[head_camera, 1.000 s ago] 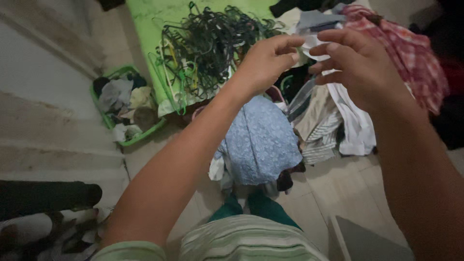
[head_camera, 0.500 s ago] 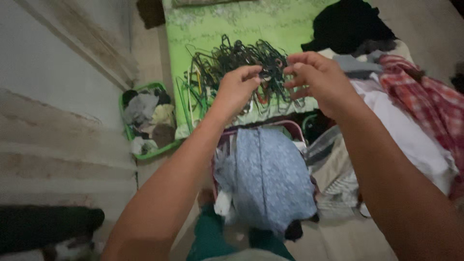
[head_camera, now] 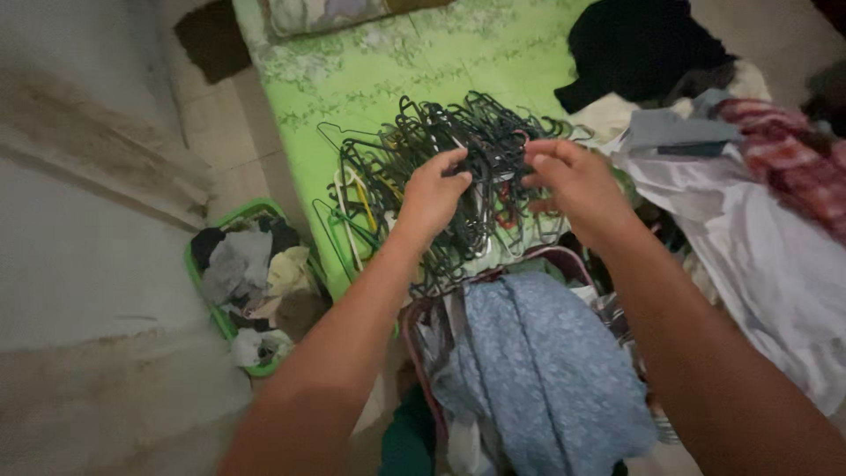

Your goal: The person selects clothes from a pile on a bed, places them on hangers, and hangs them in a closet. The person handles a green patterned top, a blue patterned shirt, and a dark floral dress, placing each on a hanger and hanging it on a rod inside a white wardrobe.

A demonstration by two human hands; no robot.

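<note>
Where the green mattress [head_camera: 370,79] met the floor, a tangled heap of hangers [head_camera: 414,167] lay on it, mostly dark thin wire with a few green and pale ones. Over the heap, the left hand [head_camera: 430,196] and right hand [head_camera: 573,181] each pinched dark hangers between curled fingers.

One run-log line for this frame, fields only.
left hand: on tangled pile of dark wire hangers | right hand: over same pile | pile on green patterned mattress | grip: unclear
</note>
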